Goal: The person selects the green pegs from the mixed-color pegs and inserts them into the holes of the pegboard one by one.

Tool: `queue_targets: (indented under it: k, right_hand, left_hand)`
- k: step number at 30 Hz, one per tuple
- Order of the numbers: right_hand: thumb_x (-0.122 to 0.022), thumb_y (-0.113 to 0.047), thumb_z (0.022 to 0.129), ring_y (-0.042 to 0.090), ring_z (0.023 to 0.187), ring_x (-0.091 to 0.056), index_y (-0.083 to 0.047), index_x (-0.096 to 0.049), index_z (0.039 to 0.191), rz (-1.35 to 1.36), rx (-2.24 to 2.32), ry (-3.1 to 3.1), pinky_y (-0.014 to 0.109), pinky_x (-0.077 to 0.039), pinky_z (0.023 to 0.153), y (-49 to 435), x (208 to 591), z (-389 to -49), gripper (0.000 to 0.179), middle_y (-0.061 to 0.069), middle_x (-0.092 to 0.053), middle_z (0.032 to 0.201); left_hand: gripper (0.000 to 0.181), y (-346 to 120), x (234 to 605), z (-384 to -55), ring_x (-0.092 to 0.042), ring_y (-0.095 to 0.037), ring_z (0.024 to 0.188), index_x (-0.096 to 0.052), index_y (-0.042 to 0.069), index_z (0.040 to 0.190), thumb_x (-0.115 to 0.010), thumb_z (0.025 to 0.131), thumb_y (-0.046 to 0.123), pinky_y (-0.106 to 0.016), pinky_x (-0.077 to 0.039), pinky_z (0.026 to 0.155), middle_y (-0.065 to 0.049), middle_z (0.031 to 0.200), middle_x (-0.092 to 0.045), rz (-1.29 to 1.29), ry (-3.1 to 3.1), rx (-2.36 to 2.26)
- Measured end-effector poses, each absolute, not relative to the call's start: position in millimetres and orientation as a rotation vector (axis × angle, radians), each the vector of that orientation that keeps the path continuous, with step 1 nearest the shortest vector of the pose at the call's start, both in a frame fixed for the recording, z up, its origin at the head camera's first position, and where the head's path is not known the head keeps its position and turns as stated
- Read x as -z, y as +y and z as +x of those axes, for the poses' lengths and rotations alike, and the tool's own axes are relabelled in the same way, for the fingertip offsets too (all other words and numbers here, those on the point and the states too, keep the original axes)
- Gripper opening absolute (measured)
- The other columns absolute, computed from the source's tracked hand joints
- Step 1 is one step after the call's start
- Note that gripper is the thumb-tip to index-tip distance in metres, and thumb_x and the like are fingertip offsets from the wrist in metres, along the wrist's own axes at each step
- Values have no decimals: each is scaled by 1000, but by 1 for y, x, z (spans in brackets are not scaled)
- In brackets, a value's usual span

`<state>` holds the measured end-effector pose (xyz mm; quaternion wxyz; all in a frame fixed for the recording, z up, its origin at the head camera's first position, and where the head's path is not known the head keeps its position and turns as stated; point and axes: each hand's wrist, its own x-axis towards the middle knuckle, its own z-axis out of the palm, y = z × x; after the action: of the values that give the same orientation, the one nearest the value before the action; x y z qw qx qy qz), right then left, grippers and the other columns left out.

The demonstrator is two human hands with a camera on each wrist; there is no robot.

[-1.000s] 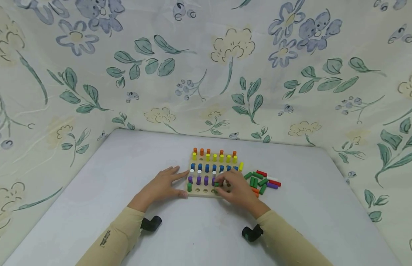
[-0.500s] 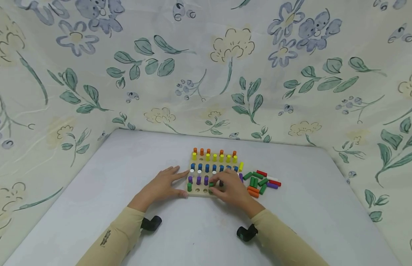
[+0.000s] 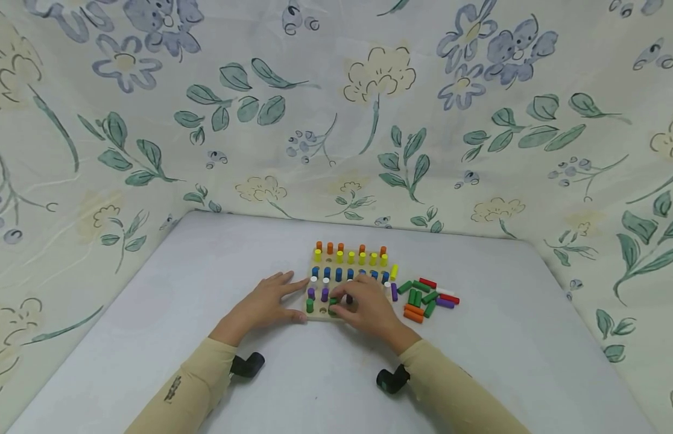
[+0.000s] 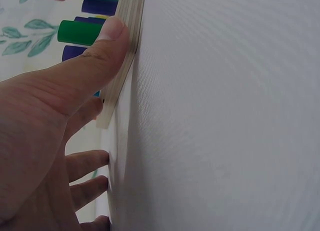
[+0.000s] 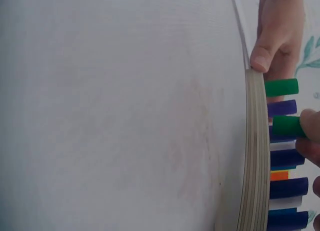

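Note:
A wooden pegboard (image 3: 317, 318) holds upright pegs in rows of orange, yellow, blue, white, purple and green. My left hand (image 3: 263, 302) lies spread at the board's left side; its thumb (image 4: 114, 33) touches the edge near the front corner. Beside that thumb a green peg (image 3: 310, 305) stands in the front row. Thumb and finger of my right hand (image 3: 371, 307) pinch another green peg (image 5: 287, 126) over the front row, left of the middle. In the right wrist view its lower end is just clear of the board. The right hand hides several pegs and holes.
Loose pegs lie right of the board: several green ones (image 3: 415, 298), two orange (image 3: 413, 316), red (image 3: 449, 299), white (image 3: 445, 291) and purple (image 3: 445, 303). A yellow peg (image 3: 394, 272) and a purple peg (image 3: 394, 292) lie along its right edge. A floral cloth (image 3: 336, 120) hangs behind the white table (image 3: 233, 241).
My right hand has moved left along the front row, carrying the green peg. It now uncovers the loose orange pegs and the board's right edge. The left hand has stayed in place.

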<state>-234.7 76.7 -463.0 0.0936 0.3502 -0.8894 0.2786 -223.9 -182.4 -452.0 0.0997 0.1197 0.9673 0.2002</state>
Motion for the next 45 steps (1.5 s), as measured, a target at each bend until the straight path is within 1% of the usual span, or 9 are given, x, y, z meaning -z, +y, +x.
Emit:
queue_targets:
  k: [3, 9, 15, 21, 25, 35, 45]
  right_hand:
    - [-77, -32, 93, 10, 88, -46, -21, -74, 110, 1016, -818, -2648, 28, -43, 75, 73, 462, -234, 20, -11, -72, 97]
    - [-77, -32, 93, 10, 92, -47, -22, -75, 110, 1008, -829, -2656, 29, -45, 77, 67, 461, -233, 20, -11, -70, 96]
    - [-76, -33, 94, 9, 92, -48, -25, -76, 111, 1025, -761, -2667, 27, -45, 75, 63, 464, -234, 19, -13, -70, 97]
    - [-77, -30, 93, 9, 93, -50, -24, -78, 112, 1075, -713, -2659, 30, -44, 80, 60, 464, -233, 20, -13, -72, 98]
    - [-77, -30, 93, 10, 93, -50, -23, -78, 112, 1080, -697, -2652, 31, -44, 81, 59, 463, -232, 20, -12, -73, 97]
    - [-76, -31, 94, 10, 95, -52, -23, -76, 116, 1084, -709, -2627, 32, -46, 84, 62, 462, -231, 24, -11, -73, 103]
    - [-76, -29, 94, 8, 89, -47, -23, -75, 117, 1053, -723, -2629, 29, -44, 79, 70, 463, -231, 24, -14, -70, 96]
  left_hand:
    - [89, -183, 452, -224, -19, -49, 150, -46, 24, 155, -78, 80, 60, -70, -24, 116, -22, 164, -29, 363, 2860, -598]
    - [89, -182, 451, -223, -19, -49, 150, -46, 24, 155, -78, 80, 59, -71, -24, 115, -22, 164, -28, 361, 2854, -604]
    - [89, -183, 452, -223, -20, -49, 150, -47, 24, 154, -79, 80, 59, -71, -24, 115, -22, 164, -29, 351, 2856, -604]
    - [89, -183, 453, -223, -20, -49, 150, -46, 25, 155, -79, 80, 59, -71, -24, 115, -21, 164, -29, 347, 2860, -595]
    - [89, -183, 453, -223, -20, -48, 150, -46, 25, 155, -79, 80, 59, -71, -24, 115, -21, 164, -29, 354, 2863, -593]
    - [89, -182, 452, -223, -20, -48, 151, -46, 24, 155, -80, 80, 58, -71, -24, 116, -21, 164, -29, 348, 2862, -602]
    - [89, -182, 453, -223, -18, -48, 151, -46, 25, 155, -79, 80, 59, -70, -23, 116, -21, 164, -28, 343, 2864, -608]
